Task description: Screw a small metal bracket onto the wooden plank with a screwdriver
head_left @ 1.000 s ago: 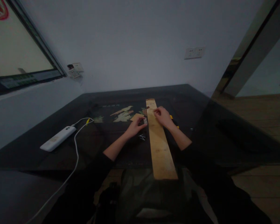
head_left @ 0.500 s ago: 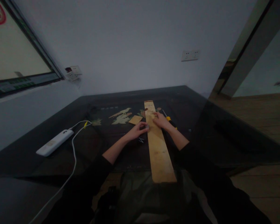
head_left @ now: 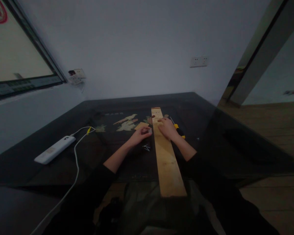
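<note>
A long wooden board (head_left: 168,163) lies on the dark table, its near end jutting past the front edge over my lap. My right hand (head_left: 168,129) rests on its upper part, fingers spread over the wood. Just left of the board, my left hand (head_left: 138,135) pinches a small shiny metal piece (head_left: 150,130), too small to make out its exact kind. Several screws or nails (head_left: 146,148) are scattered below that hand. A small square of wood (head_left: 141,125) sits behind it, partly covered. By my right wrist is a screwdriver (head_left: 179,130) with a yellow and black handle.
A white power strip (head_left: 55,149) stands on the table's left side, its white cable (head_left: 77,163) running off the front edge. Small bits of metal (head_left: 198,139) lie right of the screwdriver. Behind the dark table (head_left: 210,156) is a wall with sockets (head_left: 199,61).
My left hand has drawn back leftward from the board's edge with the small metal piece in its fingers. My right hand stays on the board, fingers slightly shifted. The view has tilted a little.
</note>
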`<state>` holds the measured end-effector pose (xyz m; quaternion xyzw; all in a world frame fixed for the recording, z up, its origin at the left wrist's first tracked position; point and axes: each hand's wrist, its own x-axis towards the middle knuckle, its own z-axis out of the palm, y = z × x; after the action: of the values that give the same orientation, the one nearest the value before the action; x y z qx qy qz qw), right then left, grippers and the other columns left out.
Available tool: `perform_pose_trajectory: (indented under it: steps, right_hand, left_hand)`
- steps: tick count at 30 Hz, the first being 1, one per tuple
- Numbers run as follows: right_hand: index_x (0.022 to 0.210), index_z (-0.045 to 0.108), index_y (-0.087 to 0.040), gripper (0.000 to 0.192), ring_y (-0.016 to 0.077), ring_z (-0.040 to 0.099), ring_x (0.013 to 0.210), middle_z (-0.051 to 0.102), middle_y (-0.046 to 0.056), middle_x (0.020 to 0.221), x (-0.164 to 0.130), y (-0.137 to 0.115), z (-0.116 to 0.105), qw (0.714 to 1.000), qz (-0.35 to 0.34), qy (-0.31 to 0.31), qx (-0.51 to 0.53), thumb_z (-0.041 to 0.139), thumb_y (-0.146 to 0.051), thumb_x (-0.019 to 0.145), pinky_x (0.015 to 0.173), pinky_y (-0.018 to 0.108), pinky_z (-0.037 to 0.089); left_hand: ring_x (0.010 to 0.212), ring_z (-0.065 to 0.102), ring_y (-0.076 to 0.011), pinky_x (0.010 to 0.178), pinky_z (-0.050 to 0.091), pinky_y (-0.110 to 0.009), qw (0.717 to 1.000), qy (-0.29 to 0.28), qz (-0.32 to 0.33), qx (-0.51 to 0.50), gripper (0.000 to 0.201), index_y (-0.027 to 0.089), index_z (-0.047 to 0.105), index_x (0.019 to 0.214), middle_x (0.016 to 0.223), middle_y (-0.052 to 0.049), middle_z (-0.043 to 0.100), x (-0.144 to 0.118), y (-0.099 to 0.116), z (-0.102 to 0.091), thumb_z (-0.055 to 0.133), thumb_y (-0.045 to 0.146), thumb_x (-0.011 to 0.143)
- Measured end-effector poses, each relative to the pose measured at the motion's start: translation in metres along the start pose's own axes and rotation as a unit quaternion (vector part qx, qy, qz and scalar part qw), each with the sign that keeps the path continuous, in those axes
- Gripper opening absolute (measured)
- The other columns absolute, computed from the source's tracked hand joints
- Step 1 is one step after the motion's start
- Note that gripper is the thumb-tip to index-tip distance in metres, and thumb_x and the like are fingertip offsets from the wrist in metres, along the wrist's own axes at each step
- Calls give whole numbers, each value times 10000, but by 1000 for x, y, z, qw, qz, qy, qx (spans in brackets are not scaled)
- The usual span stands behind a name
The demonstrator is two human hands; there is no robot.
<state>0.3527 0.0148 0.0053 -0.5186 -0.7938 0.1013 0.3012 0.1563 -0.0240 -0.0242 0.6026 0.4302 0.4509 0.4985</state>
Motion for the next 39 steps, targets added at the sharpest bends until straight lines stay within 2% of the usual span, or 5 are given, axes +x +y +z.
perform_pose_trajectory:
  steps: [6, 11, 21, 36, 39]
  right_hand:
    - [840, 728, -142, 101, 172, 590, 820, 676, 64, 830, -11, -28, -9, 984, -136, -105, 45, 631, -173, 836, 763, 283, 419]
    - [821, 737, -159, 106, 189, 561, 898, 649, 74, 896, -26, -44, -9, 951, -220, -216, -11, 720, -261, 798, 775, 278, 387]
    - [855, 744, -167, 114, 252, 551, 980, 679, 111, 969, -34, -52, -11, 935, -220, -266, -77, 673, -248, 818, 829, 334, 362]
    - [817, 713, -156, 110, 249, 572, 985, 694, 112, 958, -38, -57, -9, 934, -214, -265, -110, 605, -165, 803, 836, 331, 365]
    - [794, 701, -147, 101, 207, 590, 869, 699, 92, 868, -36, -56, -10, 938, -207, -263, -86, 600, -155, 796, 778, 305, 372]
  left_hand:
    - [1004, 671, -221, 994, 469, -429, 991, 121, 44, 25, 364, 160, 587, 959, 1016, -91, 717, 6, 0, -14, 793, 268, 678]
    - [921, 674, -209, 921, 507, -405, 986, 144, 50, 67, 352, 151, 585, 945, 941, -81, 706, 10, -8, -18, 786, 232, 667]
    - [895, 661, -200, 883, 509, -389, 985, 129, 53, 105, 361, 145, 607, 958, 923, -75, 690, 8, -11, -17, 798, 212, 659]
    - [886, 648, -187, 854, 510, -359, 986, 108, 58, 113, 374, 150, 615, 967, 913, -58, 679, 7, -14, -16, 795, 251, 655]
    - [890, 650, -192, 854, 509, -361, 985, 112, 57, 115, 391, 152, 613, 973, 912, -57, 681, 8, -14, -17, 800, 265, 648]
